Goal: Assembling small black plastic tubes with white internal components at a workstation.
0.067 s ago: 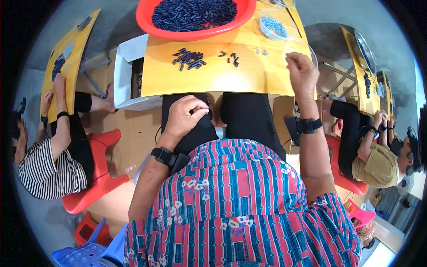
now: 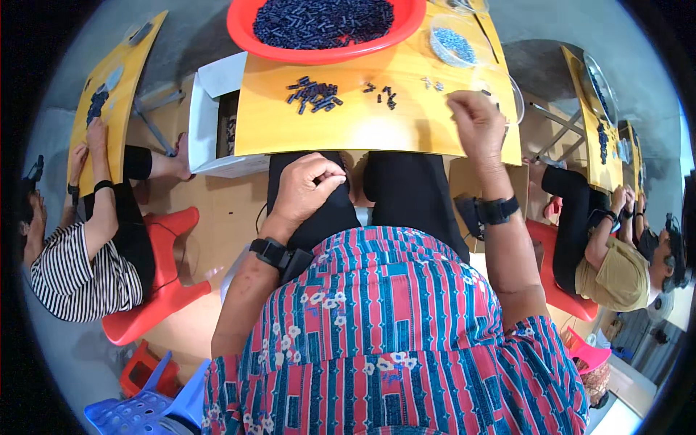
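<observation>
My left hand hovers over my lap just short of the table's front edge, thumb and forefinger pinched together. Whatever it may hold is too small to see. Over the table's right part is my right hand, its fingers curled together and what they hold, if anything, hidden. Beyond its knuckles, a small dark piece shows by a clear round container. On the yellow table are a pile of short dark tubes, a smaller scatter of dark pieces and several tiny pale pieces.
A wide red basin full of dark tubes stands at the back. To its right is a clear tub of light-blue pieces. An open white box sits left of the table. People work at tables on either side, on red chairs.
My right hand has moved a little left, and the dark piece beside the clear container now shows. My left hand keeps its pinch. The whole view has shifted slightly.
</observation>
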